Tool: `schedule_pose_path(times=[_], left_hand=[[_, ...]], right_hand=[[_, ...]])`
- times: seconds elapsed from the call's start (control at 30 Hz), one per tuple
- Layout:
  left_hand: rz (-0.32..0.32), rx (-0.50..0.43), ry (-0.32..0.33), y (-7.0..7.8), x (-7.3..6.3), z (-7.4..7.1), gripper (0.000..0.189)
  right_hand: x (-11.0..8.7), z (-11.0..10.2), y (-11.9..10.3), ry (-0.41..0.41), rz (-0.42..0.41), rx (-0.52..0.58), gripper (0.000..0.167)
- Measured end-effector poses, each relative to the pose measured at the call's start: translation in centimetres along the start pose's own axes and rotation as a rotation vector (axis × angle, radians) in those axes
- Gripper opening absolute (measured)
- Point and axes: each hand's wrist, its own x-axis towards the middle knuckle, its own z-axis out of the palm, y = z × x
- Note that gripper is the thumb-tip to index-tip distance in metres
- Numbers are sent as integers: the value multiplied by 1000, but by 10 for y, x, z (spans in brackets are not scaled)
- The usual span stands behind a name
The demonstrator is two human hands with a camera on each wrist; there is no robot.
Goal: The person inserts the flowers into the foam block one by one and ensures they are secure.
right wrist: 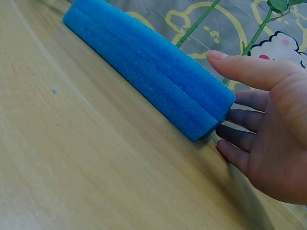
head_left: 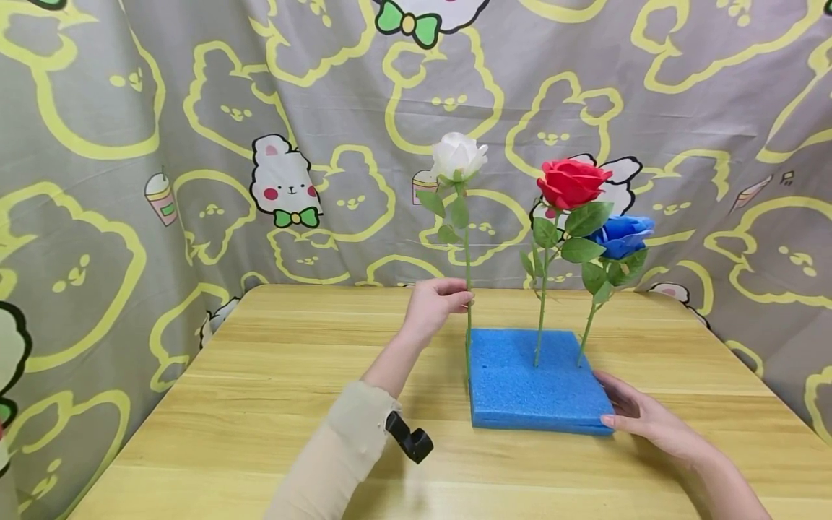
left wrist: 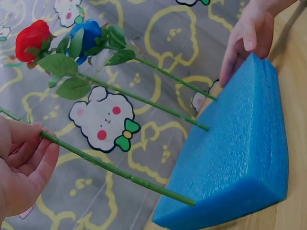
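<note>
My left hand [head_left: 437,309] pinches the green stem of a white artificial rose [head_left: 458,157] between thumb and fingers. The stem's cut lower end shows in the left wrist view, beside the left edge of a blue foam block [head_left: 533,393]; whether it touches the foam I cannot tell. A red rose [head_left: 572,183] and a blue rose [head_left: 622,237] stand in the block, the blue one leaning right. At the block's right front corner is my right hand [head_left: 656,426], its thumb extended and its fingers [right wrist: 240,139] fairly straight against the end.
The block lies flat on a wooden table [head_left: 260,404]. Behind the table hangs a grey curtain [head_left: 351,245] with yellow cartoon outlines. A black curved piece [head_left: 409,438] sticks out from the left sleeve [head_left: 344,448]. A tiny blue crumb [right wrist: 53,90] lies on the tabletop.
</note>
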Motion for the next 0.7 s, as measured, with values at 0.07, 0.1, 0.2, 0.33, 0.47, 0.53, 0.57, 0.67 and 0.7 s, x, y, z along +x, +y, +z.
schedule_pose_path(times=[0.07,0.1,0.2,0.33,0.47,0.53,0.57,0.67,0.7], left_hand=[[12,-12,10,0,2,3,23],[18,-20,16,0,3,5,22],[42,-47,38,-3,6,10,20],[79,-72,59,-7,9,16,19],[102,-84,59,-9,10,20,20],[108,-85,55,-10,10,22,20],[113,-81,53,-11,10,23,20],[114,-66,55,-13,10,25,20],[116,-62,54,-14,10,25,20]], right_hand=[[0,0,0,1,-1,-1,62],[0,0,0,0,-2,-3,62],[1,0,-1,-5,-2,-6,63],[1,0,-2,-12,-4,-9,63],[1,-1,-1,-11,-8,-13,63],[1,-1,0,-8,-9,-13,63],[1,-1,0,-8,-10,-12,63],[0,-1,0,-5,-9,-10,63],[0,-1,1,-2,-6,-11,62]])
